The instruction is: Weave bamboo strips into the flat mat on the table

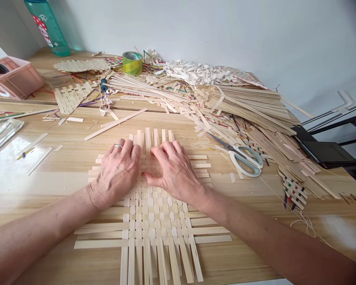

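Resting on a flat weave of pale bamboo strips [148,206], the left hand [115,172] and the right hand [173,170] are laid palm-down side by side, fingers spread open, with nothing gripped. The weave lies on the wooden counter [32,186], toward its near edge, its crossed centre closely worked and its strip ends left loose on every side. A single long strip [115,124] is lying just beyond it. Steel scissors with pale handles [243,158] are placed to the right, beside heaped loose strips [216,130] and a tied bundle [249,107]. Further back, a roll of adhesive tape [132,63], smaller woven pieces [71,97] and a pink crate [17,77] are seen.
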A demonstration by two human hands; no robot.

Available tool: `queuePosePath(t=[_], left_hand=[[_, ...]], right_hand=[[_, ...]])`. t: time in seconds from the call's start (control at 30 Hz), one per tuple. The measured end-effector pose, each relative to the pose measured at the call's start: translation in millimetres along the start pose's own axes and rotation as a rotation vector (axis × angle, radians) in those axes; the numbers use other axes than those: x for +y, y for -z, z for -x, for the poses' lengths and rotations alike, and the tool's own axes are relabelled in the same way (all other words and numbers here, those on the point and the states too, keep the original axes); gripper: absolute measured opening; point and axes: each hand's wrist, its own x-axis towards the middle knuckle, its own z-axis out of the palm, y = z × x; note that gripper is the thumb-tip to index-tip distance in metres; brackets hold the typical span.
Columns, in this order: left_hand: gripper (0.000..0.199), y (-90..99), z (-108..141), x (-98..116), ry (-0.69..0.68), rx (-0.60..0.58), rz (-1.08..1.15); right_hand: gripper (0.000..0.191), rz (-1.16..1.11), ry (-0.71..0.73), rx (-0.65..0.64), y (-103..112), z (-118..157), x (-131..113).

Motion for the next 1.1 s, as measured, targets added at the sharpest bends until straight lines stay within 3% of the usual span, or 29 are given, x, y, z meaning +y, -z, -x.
queuePosePath(t=[0.5,0.7,0.93,1.1], left_hand=[[0.013,-1.6,0,-4,-0.021,0.013,0.078],[0.017,4.9,3,-10,-0.076,0.043,0.176],[0.019,15.8,-2,-18,-0.159,-0.14,0.282],[0.021,30.7,-9,8,-0.058,-0.256,0.089]], right_hand=[[0.045,-0.03,-0.02,0.02,0,1,0],[0.039,-0.145,-0.051,0.103,9,6,8],[0.054,0.103,-0.064,-0.018,23,17,22],[0.061,0.125,-0.034,0.0,20,13,20]])
